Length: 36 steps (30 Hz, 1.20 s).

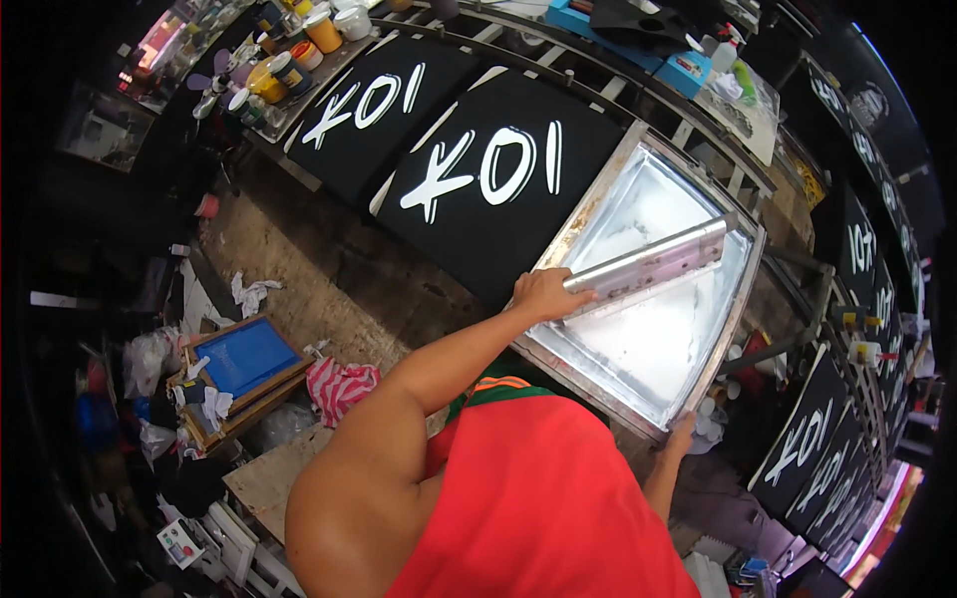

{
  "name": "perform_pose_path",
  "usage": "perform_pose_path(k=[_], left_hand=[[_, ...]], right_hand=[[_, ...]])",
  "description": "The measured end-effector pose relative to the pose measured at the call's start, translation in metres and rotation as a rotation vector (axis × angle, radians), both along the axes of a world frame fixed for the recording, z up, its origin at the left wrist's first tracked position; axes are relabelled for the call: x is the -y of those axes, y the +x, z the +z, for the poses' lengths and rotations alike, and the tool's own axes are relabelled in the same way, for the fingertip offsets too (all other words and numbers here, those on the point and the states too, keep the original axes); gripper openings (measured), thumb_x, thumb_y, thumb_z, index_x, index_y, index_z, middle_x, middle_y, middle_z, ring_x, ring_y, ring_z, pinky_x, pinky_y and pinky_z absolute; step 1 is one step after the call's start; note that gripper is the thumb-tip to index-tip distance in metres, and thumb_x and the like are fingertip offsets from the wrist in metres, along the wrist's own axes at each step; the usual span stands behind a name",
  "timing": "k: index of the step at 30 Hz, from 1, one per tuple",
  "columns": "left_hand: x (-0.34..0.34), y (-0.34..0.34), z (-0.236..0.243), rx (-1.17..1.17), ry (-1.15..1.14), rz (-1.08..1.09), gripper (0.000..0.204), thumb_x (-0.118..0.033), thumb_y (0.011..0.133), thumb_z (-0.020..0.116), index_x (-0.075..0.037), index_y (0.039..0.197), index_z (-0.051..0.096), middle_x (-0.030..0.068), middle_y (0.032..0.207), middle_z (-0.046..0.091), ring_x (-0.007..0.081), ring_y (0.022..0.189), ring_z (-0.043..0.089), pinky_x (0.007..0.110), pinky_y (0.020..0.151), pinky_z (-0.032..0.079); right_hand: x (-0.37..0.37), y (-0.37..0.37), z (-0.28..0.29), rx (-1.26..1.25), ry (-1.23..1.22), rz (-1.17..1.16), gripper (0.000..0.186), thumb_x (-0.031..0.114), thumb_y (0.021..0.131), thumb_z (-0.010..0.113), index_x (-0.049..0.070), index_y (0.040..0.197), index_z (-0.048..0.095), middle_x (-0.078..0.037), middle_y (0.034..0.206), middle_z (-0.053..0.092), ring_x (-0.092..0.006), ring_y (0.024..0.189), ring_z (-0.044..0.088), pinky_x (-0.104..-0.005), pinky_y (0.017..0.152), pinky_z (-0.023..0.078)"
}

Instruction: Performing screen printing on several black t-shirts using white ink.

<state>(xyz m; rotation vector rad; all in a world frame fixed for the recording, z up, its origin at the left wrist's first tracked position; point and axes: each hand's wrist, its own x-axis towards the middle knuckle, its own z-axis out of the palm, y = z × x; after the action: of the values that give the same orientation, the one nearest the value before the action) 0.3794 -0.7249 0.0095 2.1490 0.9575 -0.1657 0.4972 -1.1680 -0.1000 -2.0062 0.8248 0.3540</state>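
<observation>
A screen-printing frame [588,214] with a worn wooden rim lies tilted across the rack to the right of centre. White ink covers much of its mesh. My left hand [544,296] is closed round the near-left end of a long metal squeegee [653,264], which slants across the frame toward its far right side. At the frame's near right corner, my right hand [680,437] grips the rim, its fingers partly hidden. Just left of the frame lies a black printed panel [478,219] with bold white lettering, and a second such panel [364,115] lies beyond it.
Ink tubs and jars [289,72] crowd the far left bench. Blue boxes [683,72] and a spray bottle [726,48] stand at the back right. More printed black panels [797,439] hang or lean at right. A blue-meshed frame [247,357] and a striped cloth [341,389] lie lower left.
</observation>
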Motion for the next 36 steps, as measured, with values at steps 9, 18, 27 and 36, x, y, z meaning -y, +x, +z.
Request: perform_pose_path(k=[9,18,27,36], left_hand=[[-0.006,0.022,0.013,-0.076,0.032,0.017,0.092,-0.083,0.071,0.070,-0.008,0.125,0.073,0.0216,0.118,0.073,0.0373,0.114,0.069,0.047,0.097,0.053],[-0.011,0.032,-0.021,-0.103,0.038,0.046,0.094,-0.082,0.072,0.069,-0.008,0.131,0.070,0.0204,0.123,0.072,0.0357,0.119,0.068,0.046,0.101,0.051],[-0.019,0.033,-0.029,-0.162,-0.042,-0.018,0.088,-0.081,0.075,0.067,-0.010,0.127,0.072,0.0184,0.124,0.072,0.0348,0.120,0.067,0.046,0.101,0.051],[-0.036,0.042,-0.024,-0.152,-0.042,-0.217,0.073,-0.069,0.071,0.077,-0.013,0.119,0.075,0.0182,0.114,0.075,0.0353,0.109,0.071,0.046,0.093,0.054]], right_hand=[[0.006,-0.003,-0.006,0.072,0.334,0.089,0.062,0.053,0.104,0.054,-0.005,0.121,0.069,-0.009,0.111,0.070,-0.0205,0.098,0.066,-0.0342,0.088,0.051],[-0.015,-0.002,-0.014,-0.068,0.086,0.139,0.088,0.067,0.098,0.051,-0.015,0.127,0.064,-0.026,0.121,0.070,-0.0317,0.111,0.065,-0.0409,0.098,0.048],[-0.018,0.006,-0.034,-0.054,0.237,0.042,0.084,0.064,0.095,0.059,-0.007,0.138,0.059,-0.014,0.132,0.065,-0.0257,0.115,0.063,-0.0390,0.100,0.049],[-0.006,0.023,-0.027,0.166,-0.151,0.277,0.087,0.053,0.091,0.071,-0.006,0.149,0.046,-0.022,0.146,0.055,-0.0363,0.134,0.053,-0.0448,0.113,0.040]])
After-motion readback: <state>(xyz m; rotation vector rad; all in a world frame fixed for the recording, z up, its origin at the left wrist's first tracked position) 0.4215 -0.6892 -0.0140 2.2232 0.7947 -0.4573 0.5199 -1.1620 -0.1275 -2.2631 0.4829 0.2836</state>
